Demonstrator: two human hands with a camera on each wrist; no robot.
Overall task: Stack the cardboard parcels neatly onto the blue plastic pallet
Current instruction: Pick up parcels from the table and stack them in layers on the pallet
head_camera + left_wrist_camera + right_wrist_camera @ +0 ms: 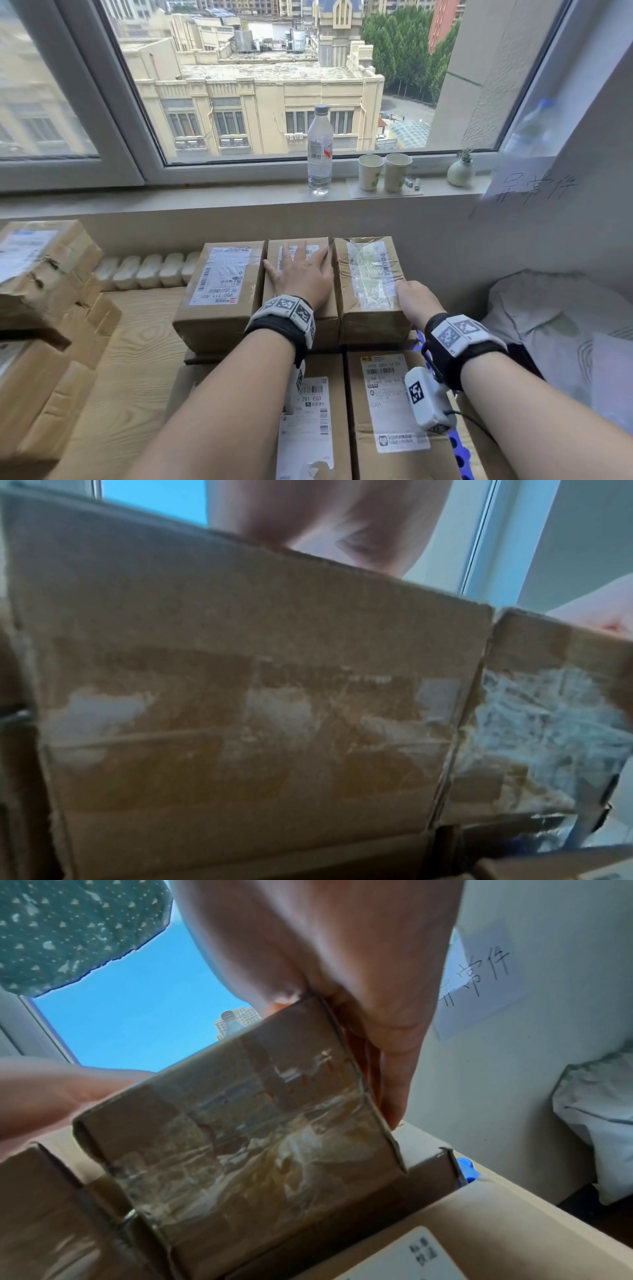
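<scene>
Three cardboard parcels form the top row of the stack. The left parcel (219, 291) carries a white label. My left hand (301, 274) lies flat with spread fingers on the middle parcel (301, 318) (240, 696). My right hand (414, 301) (342, 961) grips the near right corner of the taped parcel (370, 274) (257, 1137), fingers down its right side. Two larger labelled parcels (394, 411) lie beneath. A strip of the blue pallet (460, 455) (466, 1169) shows at the right edge.
More parcels (44, 274) are piled at the left on the wooden floor (137, 342). A radiator (147, 270) runs along the wall. The sill holds a water bottle (320, 150), two paper cups (383, 171) and a small vase (460, 171). White bags (565, 325) lie at the right.
</scene>
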